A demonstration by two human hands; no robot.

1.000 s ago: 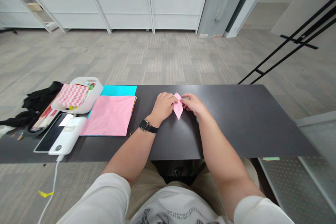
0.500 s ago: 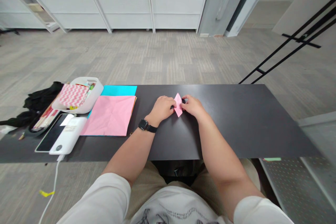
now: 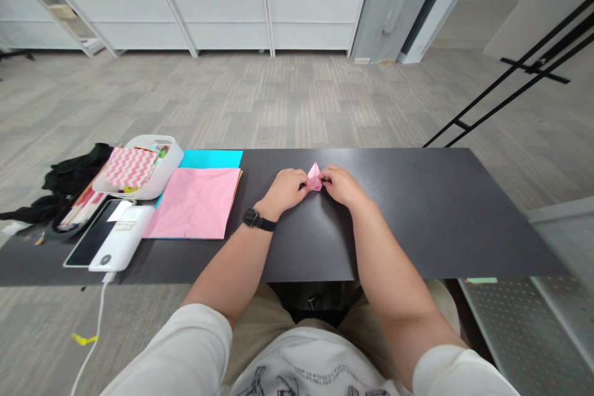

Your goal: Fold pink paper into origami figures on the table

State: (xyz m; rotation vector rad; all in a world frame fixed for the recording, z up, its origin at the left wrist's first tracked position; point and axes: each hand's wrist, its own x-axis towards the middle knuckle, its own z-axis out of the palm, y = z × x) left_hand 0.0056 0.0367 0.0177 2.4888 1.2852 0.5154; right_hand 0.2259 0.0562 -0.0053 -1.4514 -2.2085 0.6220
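Observation:
A small piece of folded pink paper (image 3: 314,177) rests on the dark table between my hands, its pointed tip toward the far edge and its near end folded up. My left hand (image 3: 288,189) pinches its left side, with fingers curled. From the right, my right hand (image 3: 342,185) grips the other side with thumb and fingertips. The fingers cover parts of the paper's lower edges. A black watch (image 3: 252,218) is on my left wrist.
Left of my hands lies a stack of square paper, pink sheet (image 3: 192,204) on top, cyan sheet (image 3: 211,159) behind. Farther left are a white basket (image 3: 162,176), a power bank (image 3: 121,239) with a cable, a phone (image 3: 90,238) and black cloth (image 3: 74,170).
The near point of the pink paper has been folded upward, so the long diamond now looks shorter, with a broader near end. Both hands stay at its sides.

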